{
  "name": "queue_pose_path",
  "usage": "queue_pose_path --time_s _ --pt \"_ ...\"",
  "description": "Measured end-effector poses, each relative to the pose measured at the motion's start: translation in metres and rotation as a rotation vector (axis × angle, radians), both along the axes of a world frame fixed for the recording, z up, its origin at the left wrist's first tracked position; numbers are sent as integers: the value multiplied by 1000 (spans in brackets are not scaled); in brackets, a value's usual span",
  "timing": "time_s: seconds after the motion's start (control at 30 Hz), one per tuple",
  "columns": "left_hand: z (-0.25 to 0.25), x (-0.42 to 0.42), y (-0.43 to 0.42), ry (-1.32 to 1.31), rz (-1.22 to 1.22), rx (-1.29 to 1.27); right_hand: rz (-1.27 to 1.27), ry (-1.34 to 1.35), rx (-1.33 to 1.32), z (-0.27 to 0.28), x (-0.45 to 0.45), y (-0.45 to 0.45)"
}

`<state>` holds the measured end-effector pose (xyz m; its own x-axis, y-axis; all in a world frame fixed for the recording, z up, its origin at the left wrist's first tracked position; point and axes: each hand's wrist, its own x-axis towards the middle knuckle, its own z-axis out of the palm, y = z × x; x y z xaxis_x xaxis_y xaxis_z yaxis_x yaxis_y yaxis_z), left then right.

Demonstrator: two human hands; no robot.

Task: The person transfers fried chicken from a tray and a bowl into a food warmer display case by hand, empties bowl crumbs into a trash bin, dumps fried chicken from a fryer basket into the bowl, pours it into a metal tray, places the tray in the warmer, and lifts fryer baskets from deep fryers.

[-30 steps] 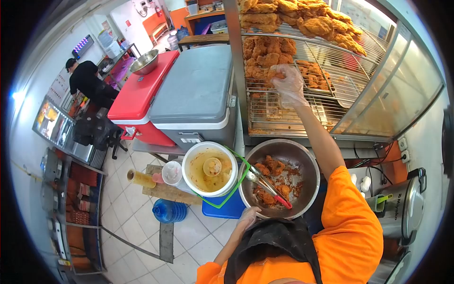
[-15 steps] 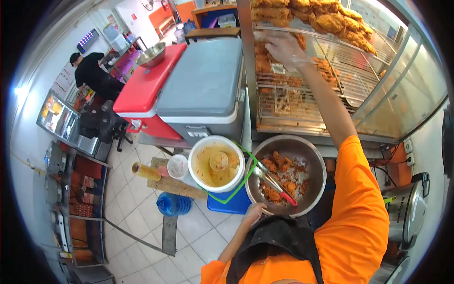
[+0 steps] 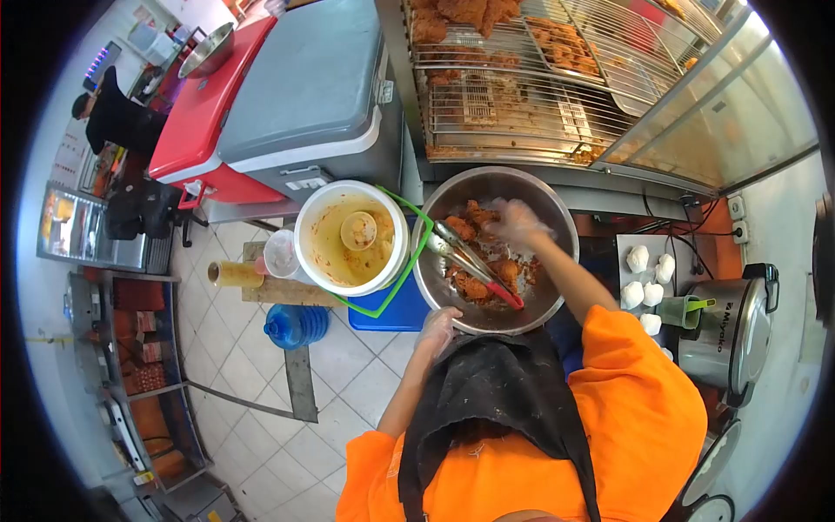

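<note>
A wide steel bowl (image 3: 550, 291) stands before me with several pieces of fried chicken (image 3: 472, 287) and loose crumbs inside. Metal tongs (image 3: 477, 263) with a red end lean across it. Inside the bowl, my right hand (image 3: 524, 224), in a clear plastic glove, is over the chicken at the far right; motion blurs its fingers, so I cannot tell whether they hold a piece. My left hand (image 3: 437, 327), also gloved, grips the bowl's near left rim. Beyond the bowl, fried chicken (image 3: 561, 45) lies on the wire racks (image 3: 513, 87) of a display cabinet.
Left of the bowl is a white bucket (image 3: 306, 235) of yellowish liquid holding a cup, with a green handle. Grey (image 3: 300, 78) and red (image 3: 204, 113) coolers stand behind. White wrapped bundles (image 3: 637, 258) and a steel cooker (image 3: 718, 326) are right. Another person (image 3: 122, 117) works far left.
My right hand has come down from the cabinet's racks into the bowl. My left hand stays at the bowl's rim. The view has shifted, bringing the white bundles into sight.
</note>
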<state>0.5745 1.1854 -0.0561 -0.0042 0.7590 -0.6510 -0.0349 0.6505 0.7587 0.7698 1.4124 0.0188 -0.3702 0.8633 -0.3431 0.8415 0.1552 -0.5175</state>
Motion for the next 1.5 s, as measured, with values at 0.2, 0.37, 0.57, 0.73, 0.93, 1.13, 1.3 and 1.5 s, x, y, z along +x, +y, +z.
queue_pose_path --time_s 0.2,0.37,0.57,0.73,0.93,1.13,1.3,1.5 --pt "-8 7 4 -275 252 -250 -605 925 -826 -60 1 -10" --pt "-14 -1 3 -88 6 -21 -520 1183 -726 24 21 5" --pt "-20 5 2 -188 168 -191 -542 1210 60 233 -9 131" --pt "19 1 8 77 -65 -83 -292 1271 130 262 -51 258" --pt "-29 -4 0 309 -280 184 -213 1357 -503 235 -77 377" --pt "-31 0 2 193 -174 -31 -213 109 698 281 -83 298" --pt "-33 -5 -4 200 -158 226 102 573 488 287 -46 136" --pt "-24 1 -5 -95 141 6 355 175 11 76 -17 34"
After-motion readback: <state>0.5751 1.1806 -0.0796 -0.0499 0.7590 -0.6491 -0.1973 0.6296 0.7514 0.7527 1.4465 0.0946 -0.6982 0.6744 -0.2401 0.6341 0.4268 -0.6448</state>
